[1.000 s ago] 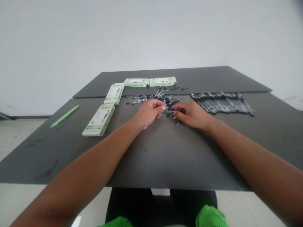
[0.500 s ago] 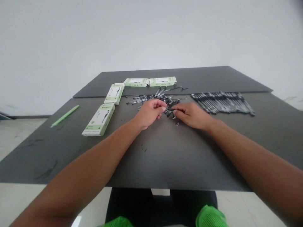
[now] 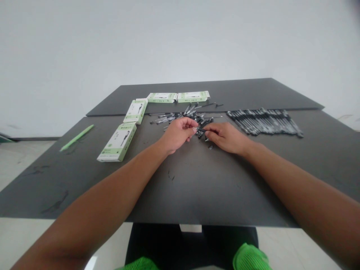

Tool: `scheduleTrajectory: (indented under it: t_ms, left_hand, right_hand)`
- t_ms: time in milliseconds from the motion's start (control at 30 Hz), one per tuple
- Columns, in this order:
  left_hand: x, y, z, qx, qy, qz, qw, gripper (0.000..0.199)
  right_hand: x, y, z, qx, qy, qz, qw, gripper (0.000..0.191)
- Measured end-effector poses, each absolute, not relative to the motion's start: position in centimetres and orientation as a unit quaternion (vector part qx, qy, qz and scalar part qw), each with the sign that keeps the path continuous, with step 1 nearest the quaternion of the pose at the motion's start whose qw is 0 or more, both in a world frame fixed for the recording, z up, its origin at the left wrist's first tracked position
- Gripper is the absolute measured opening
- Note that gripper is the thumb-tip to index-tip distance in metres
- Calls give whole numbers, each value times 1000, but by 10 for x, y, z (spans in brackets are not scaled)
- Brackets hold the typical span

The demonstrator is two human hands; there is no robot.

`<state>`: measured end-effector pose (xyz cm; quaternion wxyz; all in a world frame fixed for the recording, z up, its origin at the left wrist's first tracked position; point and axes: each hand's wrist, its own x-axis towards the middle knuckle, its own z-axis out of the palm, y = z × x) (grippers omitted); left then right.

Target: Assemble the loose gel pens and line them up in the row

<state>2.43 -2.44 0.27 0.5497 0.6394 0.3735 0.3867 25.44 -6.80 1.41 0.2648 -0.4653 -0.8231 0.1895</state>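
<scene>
Between my two hands is a slim black pen (image 3: 200, 130), lying nearly level above the table. My left hand (image 3: 180, 134) pinches its left end between thumb and fingers. Its right end is gripped by the closed fingers of my right hand (image 3: 223, 137), which cover part of it. Just behind the hands lies a loose pile of clear and black pen parts (image 3: 165, 118), partly hidden by my fingers. A small clear pen piece (image 3: 210, 147) rests on the table in front of my right hand.
Farther right, a long row of black-and-clear pens (image 3: 264, 122) lies side by side. Green-and-white boxes stand left and behind: a near box (image 3: 116, 144), one beyond it (image 3: 135, 111), and two at the back (image 3: 162, 97). A green pen (image 3: 77, 137) lies far left on the dark table (image 3: 180, 195).
Slightly more of the black pen shows between my hands, as my right fingertips have shifted a little. The rest looks the same.
</scene>
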Motion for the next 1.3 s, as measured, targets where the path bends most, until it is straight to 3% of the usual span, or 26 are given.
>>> scheduleTrajectory:
  t_ms: [333, 967, 1300]
  left_hand:
    - [24, -22, 0, 648, 368, 388, 542, 11]
    - [25, -25, 3, 627, 367, 399, 560, 30]
    - [25, -23, 0, 644, 381, 399, 530, 14]
  right_hand:
    - [254, -68, 11, -462, -824, 189, 267, 27]
    - [252, -68, 11, -458, -823, 192, 274, 25]
    - [253, -68, 10, -456, -821, 201, 278, 22]
